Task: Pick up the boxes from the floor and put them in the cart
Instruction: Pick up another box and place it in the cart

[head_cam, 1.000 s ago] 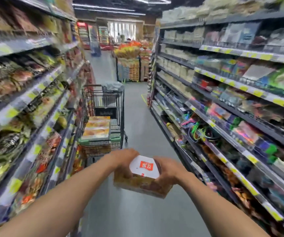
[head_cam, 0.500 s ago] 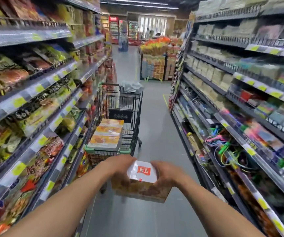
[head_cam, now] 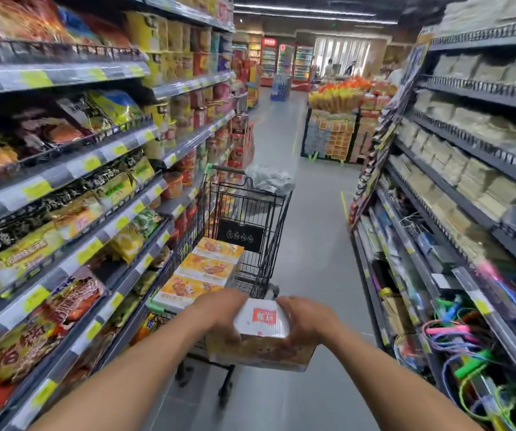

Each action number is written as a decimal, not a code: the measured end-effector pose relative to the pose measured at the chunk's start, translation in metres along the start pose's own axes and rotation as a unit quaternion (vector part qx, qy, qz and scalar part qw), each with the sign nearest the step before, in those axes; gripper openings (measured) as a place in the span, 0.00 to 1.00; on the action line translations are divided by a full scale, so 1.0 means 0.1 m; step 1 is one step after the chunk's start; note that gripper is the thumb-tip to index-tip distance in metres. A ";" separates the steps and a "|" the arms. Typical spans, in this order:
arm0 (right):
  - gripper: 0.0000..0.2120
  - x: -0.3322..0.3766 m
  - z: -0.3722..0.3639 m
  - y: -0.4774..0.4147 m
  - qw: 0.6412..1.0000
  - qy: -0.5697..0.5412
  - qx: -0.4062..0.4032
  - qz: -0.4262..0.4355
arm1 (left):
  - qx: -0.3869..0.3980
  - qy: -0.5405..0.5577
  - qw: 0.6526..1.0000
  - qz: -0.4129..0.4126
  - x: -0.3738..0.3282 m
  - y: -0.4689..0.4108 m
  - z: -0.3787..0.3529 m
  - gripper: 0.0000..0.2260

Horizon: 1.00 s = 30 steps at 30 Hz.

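I carry an orange-and-white box [head_cam: 262,343] with a red label in front of me. My left hand [head_cam: 219,312] grips its left side and my right hand [head_cam: 308,320] grips its right side. Just beyond the box stands a black wire shopping cart [head_cam: 250,219] with a green front edge. Three orange boxes [head_cam: 206,269] lie in a row along the cart's left side. The held box hovers at the cart's near end, slightly right of the row.
Snack shelves [head_cam: 63,188] line the left of the aisle, tight against the cart. Shelves with packets and coloured cords [head_cam: 455,275] line the right. Grey floor [head_cam: 315,244] runs ahead to a stacked product display [head_cam: 334,129]. A white bag [head_cam: 269,180] sits at the cart's far end.
The cart has come closer and grown larger in view while I kept holding the box with both hands. The view has shifted so the cart sits more centrally.
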State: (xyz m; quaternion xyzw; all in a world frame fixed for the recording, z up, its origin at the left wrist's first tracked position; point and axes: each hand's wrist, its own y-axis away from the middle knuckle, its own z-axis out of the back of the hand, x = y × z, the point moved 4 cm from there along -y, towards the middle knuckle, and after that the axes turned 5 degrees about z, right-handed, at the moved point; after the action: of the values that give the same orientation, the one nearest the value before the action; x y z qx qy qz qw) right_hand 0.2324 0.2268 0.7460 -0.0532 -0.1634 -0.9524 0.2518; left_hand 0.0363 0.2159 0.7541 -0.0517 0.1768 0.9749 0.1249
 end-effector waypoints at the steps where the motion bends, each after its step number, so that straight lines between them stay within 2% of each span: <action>1: 0.35 -0.05 0.06 -0.13 1.000 0.003 0.002 0.009 | -0.002 0.004 1.000 0.008 0.05 -0.10 0.04 0.30; 9: 0.38 -0.33 0.51 -1.47 0.996 0.039 0.010 0.079 | -0.027 0.033 0.995 0.090 0.65 -1.00 0.37 0.28; 12: 0.44 -0.38 0.65 -1.93 0.992 0.059 0.016 0.108 | -0.042 0.028 0.991 0.121 0.85 -1.27 0.42 0.31; 16: 0.46 -0.38 0.75 -2.50 0.981 0.098 0.023 0.167 | -0.070 0.012 0.981 0.178 1.10 -1.49 0.39 0.37; 21: 0.49 -0.37 0.74 -3.24 0.950 0.148 0.062 0.268 | -0.089 0.038 0.960 0.263 1.34 -1.73 0.23 0.36; 27: 0.48 -0.47 0.50 -4.00 0.889 0.197 0.120 0.395 | -0.083 0.100 0.913 0.387 1.29 -2.05 -0.10 0.35; 30: 0.53 -0.56 0.33 -4.24 0.859 0.222 0.155 0.435 | -0.084 0.131 0.887 0.436 1.14 -2.20 -0.34 0.38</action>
State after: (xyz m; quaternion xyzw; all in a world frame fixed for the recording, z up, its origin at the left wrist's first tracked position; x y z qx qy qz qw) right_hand 0.0708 0.6109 0.6463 0.1337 -0.2092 -0.6949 0.6749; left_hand -0.0144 0.4289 0.6334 -0.1066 0.1138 0.9268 -0.3416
